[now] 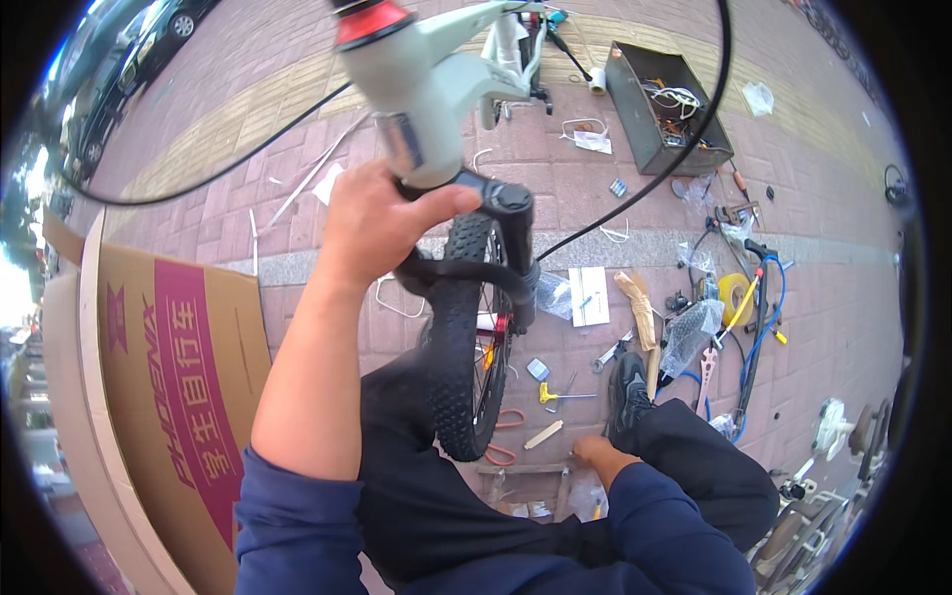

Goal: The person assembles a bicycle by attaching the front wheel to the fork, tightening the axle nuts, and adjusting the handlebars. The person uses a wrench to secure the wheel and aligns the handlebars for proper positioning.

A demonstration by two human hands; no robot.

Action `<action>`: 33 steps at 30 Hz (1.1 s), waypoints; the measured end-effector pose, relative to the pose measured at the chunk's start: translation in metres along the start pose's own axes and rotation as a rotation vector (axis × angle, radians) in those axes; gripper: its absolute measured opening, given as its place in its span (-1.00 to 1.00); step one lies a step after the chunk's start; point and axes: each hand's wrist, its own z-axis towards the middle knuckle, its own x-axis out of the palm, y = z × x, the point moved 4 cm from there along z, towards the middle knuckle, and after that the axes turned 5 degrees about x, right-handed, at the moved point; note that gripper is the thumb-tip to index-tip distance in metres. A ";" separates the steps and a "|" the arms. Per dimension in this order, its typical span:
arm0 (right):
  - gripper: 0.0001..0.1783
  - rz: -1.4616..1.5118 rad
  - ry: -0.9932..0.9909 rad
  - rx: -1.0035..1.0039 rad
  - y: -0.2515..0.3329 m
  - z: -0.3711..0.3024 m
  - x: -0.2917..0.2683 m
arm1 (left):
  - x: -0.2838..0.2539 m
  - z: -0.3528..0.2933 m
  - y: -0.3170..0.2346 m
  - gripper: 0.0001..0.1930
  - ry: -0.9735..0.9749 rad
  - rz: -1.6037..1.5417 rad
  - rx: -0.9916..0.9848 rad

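Note:
My left hand [382,218] is wrapped round the bottom of the white bicycle frame's head tube [421,124], at the crown of the black suspension fork [501,203]. A red ring [372,25] caps the tube's other end. The front wheel, with its knobbly black tyre [456,367], stands between my legs in the fork. Down by the ground, my right hand [592,451] reaches beside a shallow tray [526,471] with small parts and clear plastic; its fingers are mostly hidden. Close to it lie a wooden-looking stick [543,434] and a yellow-handled hex key [550,394].
A large cardboard box [238,307] stands at the left. Tools, yellow tape [734,297], bubble wrap [694,327] and a pump-like black tube with blue hose [759,337] cover the paving at right. Farther off sits a metal toolbox [645,129]. Black cables [684,149] arch across.

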 end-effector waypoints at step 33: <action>-0.76 0.633 -1.058 -0.458 0.095 -0.099 -0.276 | 0.006 -0.007 -0.019 -0.30 0.072 0.054 -0.039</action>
